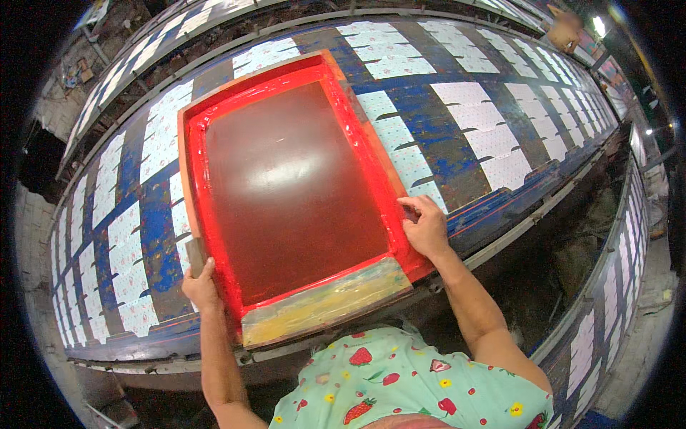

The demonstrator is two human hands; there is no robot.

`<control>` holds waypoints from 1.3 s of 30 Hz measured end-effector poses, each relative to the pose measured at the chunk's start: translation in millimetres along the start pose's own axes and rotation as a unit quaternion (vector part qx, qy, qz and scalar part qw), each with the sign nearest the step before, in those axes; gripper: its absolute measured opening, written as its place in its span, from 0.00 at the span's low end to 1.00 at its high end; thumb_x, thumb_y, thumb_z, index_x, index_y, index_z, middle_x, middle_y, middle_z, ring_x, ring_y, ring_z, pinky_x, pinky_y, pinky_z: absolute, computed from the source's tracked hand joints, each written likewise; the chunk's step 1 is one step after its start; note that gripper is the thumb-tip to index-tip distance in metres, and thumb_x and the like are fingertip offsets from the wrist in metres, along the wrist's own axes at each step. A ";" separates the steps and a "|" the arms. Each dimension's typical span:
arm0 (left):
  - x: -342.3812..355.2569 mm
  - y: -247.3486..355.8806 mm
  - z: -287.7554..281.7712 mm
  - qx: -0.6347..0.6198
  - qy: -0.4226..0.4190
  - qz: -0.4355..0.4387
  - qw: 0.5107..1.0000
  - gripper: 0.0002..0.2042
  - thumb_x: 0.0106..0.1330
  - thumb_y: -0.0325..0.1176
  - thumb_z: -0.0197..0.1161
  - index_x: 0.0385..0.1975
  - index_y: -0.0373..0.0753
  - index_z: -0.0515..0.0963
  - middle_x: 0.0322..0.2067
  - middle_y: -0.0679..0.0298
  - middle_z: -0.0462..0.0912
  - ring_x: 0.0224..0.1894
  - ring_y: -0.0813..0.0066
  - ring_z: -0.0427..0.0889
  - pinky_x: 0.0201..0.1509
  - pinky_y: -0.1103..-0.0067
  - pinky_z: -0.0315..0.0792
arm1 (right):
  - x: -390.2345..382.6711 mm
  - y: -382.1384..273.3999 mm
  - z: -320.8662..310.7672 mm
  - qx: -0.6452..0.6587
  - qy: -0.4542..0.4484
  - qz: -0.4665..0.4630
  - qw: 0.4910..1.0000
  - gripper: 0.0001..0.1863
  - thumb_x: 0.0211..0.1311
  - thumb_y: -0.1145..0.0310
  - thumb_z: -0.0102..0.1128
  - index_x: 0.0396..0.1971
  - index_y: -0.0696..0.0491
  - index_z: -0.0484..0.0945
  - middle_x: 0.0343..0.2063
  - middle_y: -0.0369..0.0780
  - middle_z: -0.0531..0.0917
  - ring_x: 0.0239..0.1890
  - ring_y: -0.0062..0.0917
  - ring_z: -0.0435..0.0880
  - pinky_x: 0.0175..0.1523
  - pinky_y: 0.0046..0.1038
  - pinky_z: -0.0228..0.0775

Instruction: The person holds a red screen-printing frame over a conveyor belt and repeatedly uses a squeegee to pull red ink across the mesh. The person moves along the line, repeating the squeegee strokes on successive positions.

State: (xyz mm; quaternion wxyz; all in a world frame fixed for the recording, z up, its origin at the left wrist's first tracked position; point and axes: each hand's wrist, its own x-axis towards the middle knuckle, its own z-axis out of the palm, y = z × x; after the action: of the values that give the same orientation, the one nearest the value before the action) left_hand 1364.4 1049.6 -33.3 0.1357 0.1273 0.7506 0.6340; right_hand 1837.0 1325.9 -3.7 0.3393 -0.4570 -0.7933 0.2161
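Observation:
A screen printing frame (199,179) with red, wet-looking inner walls lies tilted across the long table in front of me. Its dark brown mesh (300,207) reflects a bright patch of light, and a yellow-grey stained strip (325,300) covers the near end. My left hand (201,286) is closed at the near left side, round a grey-brown flat block (194,256) that sticks up beside the frame. At the near right side, my right hand (426,225) has its fingers curled over the frame's rim. The fingertips of both hands are partly hidden.
Pale printed fabric pieces (482,129) lie in rows on the blue-and-brown stained table (421,121). A metal rail (529,225) runs along its near edge. Similar tables stand beyond and at the right (607,307). Another person (564,32) is at the far right.

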 end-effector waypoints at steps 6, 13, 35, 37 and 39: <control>-82.0 5.7 111.5 0.022 0.015 0.004 1.000 0.13 0.64 0.26 0.83 0.45 0.34 0.88 0.39 0.65 0.90 0.37 0.76 0.85 0.45 0.74 0.80 | 12.5 107.5 -61.7 0.006 -0.006 0.071 0.997 0.27 0.51 0.82 0.66 0.54 0.51 0.89 0.45 0.46 0.90 0.48 0.45 0.90 0.56 0.43 0.83; -136.6 7.2 184.7 0.041 0.015 0.011 0.999 0.12 0.65 0.26 0.82 0.45 0.33 0.88 0.40 0.65 0.90 0.39 0.76 0.85 0.48 0.74 0.80 | 22.4 179.9 -108.1 0.005 0.003 0.103 0.995 0.27 0.51 0.82 0.68 0.55 0.50 0.89 0.45 0.45 0.90 0.51 0.45 0.90 0.58 0.41 0.83; -157.3 2.8 223.0 0.230 0.054 0.042 0.971 0.24 0.61 0.39 0.85 0.51 0.31 0.88 0.42 0.54 0.94 0.43 0.63 0.92 0.54 0.67 0.83 | -46.1 90.2 -152.5 0.048 -0.302 -0.243 0.920 0.27 0.60 0.70 0.76 0.62 0.51 0.86 0.64 0.48 0.84 0.66 0.48 0.83 0.69 0.50 0.76; -159.8 3.9 223.8 0.236 0.058 0.030 0.970 0.25 0.61 0.41 0.85 0.52 0.31 0.88 0.42 0.52 0.94 0.44 0.61 0.93 0.55 0.66 0.84 | -60.5 62.7 -140.3 0.001 -0.306 -0.298 0.904 0.28 0.58 0.71 0.75 0.61 0.51 0.86 0.61 0.46 0.85 0.64 0.47 0.84 0.67 0.50 0.77; -161.5 5.2 224.2 0.238 0.063 0.044 0.968 0.28 0.59 0.45 0.84 0.54 0.33 0.88 0.47 0.45 0.93 0.51 0.45 0.92 0.59 0.58 0.83 | -61.9 47.1 -131.2 -0.048 -0.302 -0.318 0.897 0.26 0.57 0.74 0.73 0.59 0.51 0.87 0.57 0.46 0.87 0.61 0.47 0.86 0.65 0.49 0.78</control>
State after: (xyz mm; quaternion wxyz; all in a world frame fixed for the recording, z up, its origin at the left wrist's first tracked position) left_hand 1596.6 1197.5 -57.1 0.0255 0.1487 0.8804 0.4496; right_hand 1982.6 1299.3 33.2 0.1120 -0.1088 -0.9701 0.1858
